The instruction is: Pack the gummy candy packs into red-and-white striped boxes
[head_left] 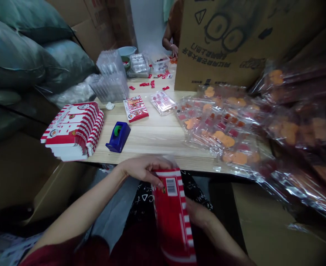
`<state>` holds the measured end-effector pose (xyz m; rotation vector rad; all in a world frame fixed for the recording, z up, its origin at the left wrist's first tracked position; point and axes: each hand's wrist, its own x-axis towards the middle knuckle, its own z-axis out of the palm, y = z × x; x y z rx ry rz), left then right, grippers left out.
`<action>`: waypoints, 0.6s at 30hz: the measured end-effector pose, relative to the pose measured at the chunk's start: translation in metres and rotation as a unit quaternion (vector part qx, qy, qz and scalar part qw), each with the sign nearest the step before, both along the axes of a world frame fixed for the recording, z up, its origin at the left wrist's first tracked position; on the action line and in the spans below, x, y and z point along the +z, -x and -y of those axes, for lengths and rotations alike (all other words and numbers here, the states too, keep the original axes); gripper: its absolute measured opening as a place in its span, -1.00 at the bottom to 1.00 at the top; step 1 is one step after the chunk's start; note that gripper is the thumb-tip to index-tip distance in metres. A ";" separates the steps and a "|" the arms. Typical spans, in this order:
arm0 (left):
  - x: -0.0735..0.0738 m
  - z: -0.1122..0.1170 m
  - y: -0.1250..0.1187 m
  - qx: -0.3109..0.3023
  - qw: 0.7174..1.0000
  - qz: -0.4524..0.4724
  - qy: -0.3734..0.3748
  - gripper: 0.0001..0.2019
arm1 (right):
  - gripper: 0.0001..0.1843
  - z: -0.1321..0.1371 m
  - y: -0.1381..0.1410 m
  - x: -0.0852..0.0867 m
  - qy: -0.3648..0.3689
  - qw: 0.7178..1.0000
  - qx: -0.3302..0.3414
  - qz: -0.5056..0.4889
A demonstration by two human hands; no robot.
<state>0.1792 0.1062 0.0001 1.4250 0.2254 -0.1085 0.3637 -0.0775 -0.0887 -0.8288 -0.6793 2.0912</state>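
Over my lap is a red-and-white striped printed cardboard box (171,218) with a barcode near its top end. My left hand (149,168) grips that top end, its thumb on the printed face and its other fingers over the edge. Something clear and blurred shows at the box's top, by those fingers. Behind the box is my right hand (192,208); only its wrist side shows and its fingers are hidden. On the table ahead lie a blue tape dispenser (119,137) with a green core and another printed box (136,108).
A stack of flat printed cartons (74,129) sits at left, beside clear plastic trays (111,79). Clear bags with orange and red pieces (221,136) cover the right side. A large cardboard box (218,48) stands behind them, partly hiding another person (174,37). Small red packets (144,84) lie scattered.
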 end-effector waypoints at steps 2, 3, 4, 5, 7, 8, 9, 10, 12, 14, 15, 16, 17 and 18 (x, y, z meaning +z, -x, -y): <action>0.002 0.005 -0.003 -0.008 1.000 0.019 -0.021 -0.81 | -0.03 0.007 0.010 -0.005 -0.009 0.997 0.033 -0.075; 0.004 0.006 -0.004 -0.006 0.999 0.021 -0.023 -0.82 | -0.01 0.008 0.014 -0.008 -0.011 0.994 0.036 -0.107; 0.005 0.007 -0.005 0.007 0.999 0.019 -0.026 -0.80 | -0.02 0.007 0.017 -0.011 -0.004 0.992 0.028 -0.126; 0.005 0.008 -0.005 0.041 0.998 0.017 -0.041 -0.77 | -0.05 0.004 0.017 -0.014 0.011 0.992 0.009 -0.128; 0.002 0.012 -0.004 0.186 0.976 0.022 -0.112 -0.69 | -0.11 -0.004 0.012 -0.020 0.049 0.992 -0.042 -0.108; -0.002 0.016 -0.002 0.286 0.944 0.026 -0.160 -0.63 | -0.14 -0.008 0.007 -0.023 0.062 0.991 -0.075 -0.091; -0.009 0.021 0.000 0.381 0.902 0.028 -0.200 -0.56 | -0.17 -0.013 0.001 -0.026 0.068 0.989 -0.108 -0.075; -0.019 0.029 0.001 0.458 0.862 0.028 -0.217 -0.47 | -0.21 -0.017 -0.004 -0.030 0.070 0.986 -0.137 -0.058; -0.043 0.049 0.002 0.522 0.835 0.020 -0.172 -0.28 | -0.28 -0.021 -0.013 -0.037 0.057 0.985 -0.164 -0.022; -0.065 0.074 0.001 0.483 0.874 0.020 -0.044 -0.19 | -0.29 -0.020 -0.017 -0.043 0.037 0.988 -0.150 0.011; -0.074 0.086 -0.001 0.456 0.890 0.021 0.021 -0.21 | -0.26 -0.018 -0.017 -0.046 0.026 0.991 -0.132 0.025; -0.080 0.097 -0.002 0.438 0.896 0.019 0.076 -0.25 | -0.22 -0.015 -0.016 -0.048 0.016 0.993 -0.114 0.036; -0.084 0.108 -0.004 0.429 0.895 0.018 0.123 -0.32 | -0.20 -0.012 -0.015 -0.049 0.008 0.994 -0.100 0.045; -0.085 0.116 -0.005 0.430 0.889 0.016 0.158 -0.39 | -0.19 -0.008 -0.013 -0.050 -0.002 0.994 -0.096 0.059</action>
